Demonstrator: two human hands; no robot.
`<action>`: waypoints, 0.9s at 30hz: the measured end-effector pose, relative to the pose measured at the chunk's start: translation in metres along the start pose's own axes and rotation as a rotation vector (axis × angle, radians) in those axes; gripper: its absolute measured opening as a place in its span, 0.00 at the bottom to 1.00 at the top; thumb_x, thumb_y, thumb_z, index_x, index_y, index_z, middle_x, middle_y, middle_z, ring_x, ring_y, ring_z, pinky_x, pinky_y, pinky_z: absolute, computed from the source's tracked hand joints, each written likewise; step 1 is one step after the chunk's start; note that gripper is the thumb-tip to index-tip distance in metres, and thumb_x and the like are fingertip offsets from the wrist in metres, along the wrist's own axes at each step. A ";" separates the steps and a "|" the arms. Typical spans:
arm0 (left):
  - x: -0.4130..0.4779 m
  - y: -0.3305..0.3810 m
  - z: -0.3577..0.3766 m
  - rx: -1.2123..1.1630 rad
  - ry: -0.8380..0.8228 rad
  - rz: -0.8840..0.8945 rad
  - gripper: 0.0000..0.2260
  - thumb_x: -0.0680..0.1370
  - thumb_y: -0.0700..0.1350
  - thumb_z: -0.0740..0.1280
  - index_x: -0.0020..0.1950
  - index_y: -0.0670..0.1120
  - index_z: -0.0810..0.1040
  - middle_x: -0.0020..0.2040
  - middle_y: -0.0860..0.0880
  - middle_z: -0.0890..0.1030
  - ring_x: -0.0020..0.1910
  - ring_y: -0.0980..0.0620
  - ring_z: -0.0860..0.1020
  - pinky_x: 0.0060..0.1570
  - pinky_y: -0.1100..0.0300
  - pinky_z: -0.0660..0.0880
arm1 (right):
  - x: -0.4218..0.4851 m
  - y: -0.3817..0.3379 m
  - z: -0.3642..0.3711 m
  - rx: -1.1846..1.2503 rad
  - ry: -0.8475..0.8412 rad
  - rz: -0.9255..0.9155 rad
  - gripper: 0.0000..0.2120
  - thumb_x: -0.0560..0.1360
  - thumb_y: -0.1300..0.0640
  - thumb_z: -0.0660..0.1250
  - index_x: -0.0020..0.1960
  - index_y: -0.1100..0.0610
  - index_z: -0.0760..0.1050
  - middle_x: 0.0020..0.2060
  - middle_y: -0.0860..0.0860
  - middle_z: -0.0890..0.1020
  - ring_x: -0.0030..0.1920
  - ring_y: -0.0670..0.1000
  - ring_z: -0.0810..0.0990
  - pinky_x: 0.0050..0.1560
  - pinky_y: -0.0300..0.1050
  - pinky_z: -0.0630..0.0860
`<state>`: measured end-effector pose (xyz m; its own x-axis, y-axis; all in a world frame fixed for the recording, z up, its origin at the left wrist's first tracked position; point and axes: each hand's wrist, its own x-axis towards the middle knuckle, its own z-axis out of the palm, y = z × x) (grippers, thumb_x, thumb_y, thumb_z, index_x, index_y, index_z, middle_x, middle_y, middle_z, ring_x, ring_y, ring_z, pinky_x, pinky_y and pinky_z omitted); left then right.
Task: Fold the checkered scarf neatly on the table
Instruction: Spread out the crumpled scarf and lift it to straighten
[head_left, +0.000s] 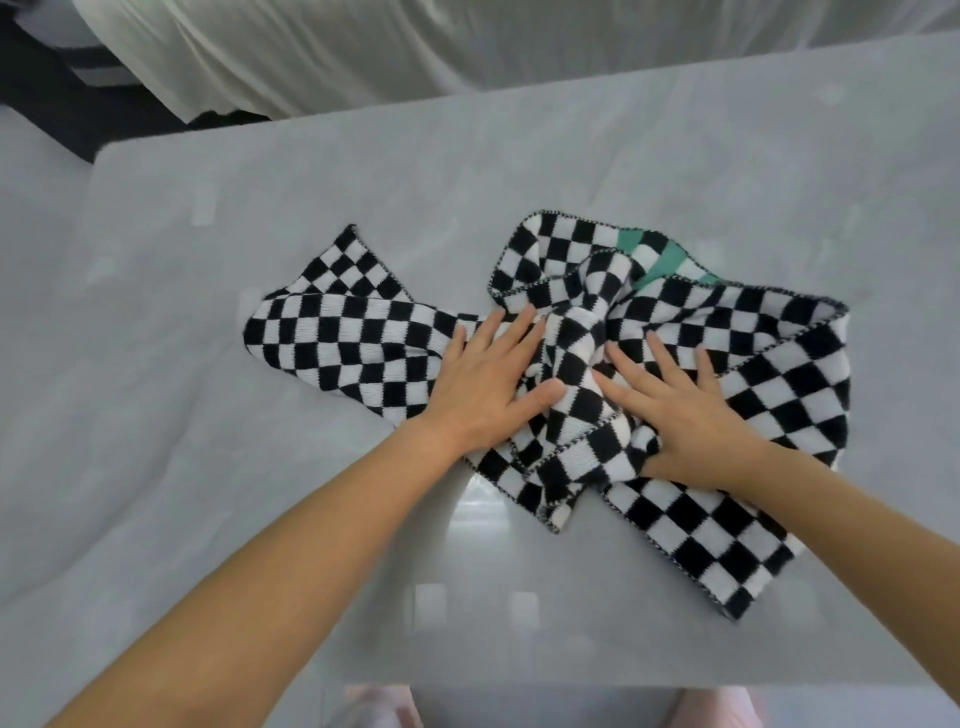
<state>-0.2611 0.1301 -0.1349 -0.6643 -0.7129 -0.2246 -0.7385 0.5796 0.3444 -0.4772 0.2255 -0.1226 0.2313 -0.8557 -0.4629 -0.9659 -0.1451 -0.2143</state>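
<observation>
The checkered scarf lies bunched on the worktop under the flat, released fingers of left hand and right hand, which should probably sweep outward from the crumpled ridge between them before making 1 fold.

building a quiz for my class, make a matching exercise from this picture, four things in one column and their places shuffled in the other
1 left hand
2 right hand
3 green patch
4 table

A under the checkered scarf
B at the scarf's far edge
C flat on the scarf's right part
D flat on the scarf's left part

Pairs: 1-D, 2-C, 3-B, 4-A
</observation>
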 end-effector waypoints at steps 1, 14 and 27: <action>0.001 0.001 0.002 0.007 0.029 -0.003 0.44 0.67 0.75 0.31 0.77 0.53 0.46 0.78 0.54 0.46 0.77 0.49 0.45 0.73 0.40 0.44 | 0.000 0.001 0.000 0.000 -0.001 0.006 0.48 0.68 0.40 0.63 0.62 0.33 0.21 0.70 0.41 0.29 0.71 0.55 0.27 0.68 0.66 0.32; -0.002 0.006 0.026 0.080 0.213 0.014 0.43 0.65 0.75 0.26 0.77 0.58 0.41 0.78 0.58 0.42 0.77 0.51 0.43 0.73 0.42 0.44 | 0.002 0.007 0.022 0.050 0.104 -0.026 0.46 0.65 0.29 0.63 0.60 0.24 0.25 0.68 0.32 0.29 0.67 0.43 0.21 0.67 0.56 0.25; -0.092 -0.006 0.039 0.131 0.189 -0.056 0.40 0.70 0.73 0.32 0.77 0.55 0.47 0.78 0.54 0.50 0.76 0.45 0.52 0.72 0.41 0.51 | -0.026 -0.060 0.042 0.012 0.107 -0.092 0.46 0.66 0.31 0.64 0.71 0.34 0.37 0.74 0.40 0.41 0.73 0.48 0.33 0.71 0.59 0.32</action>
<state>-0.1995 0.2076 -0.1520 -0.5978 -0.7993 -0.0612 -0.7902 0.5748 0.2124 -0.4209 0.2772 -0.1338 0.3046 -0.8872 -0.3466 -0.9396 -0.2203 -0.2619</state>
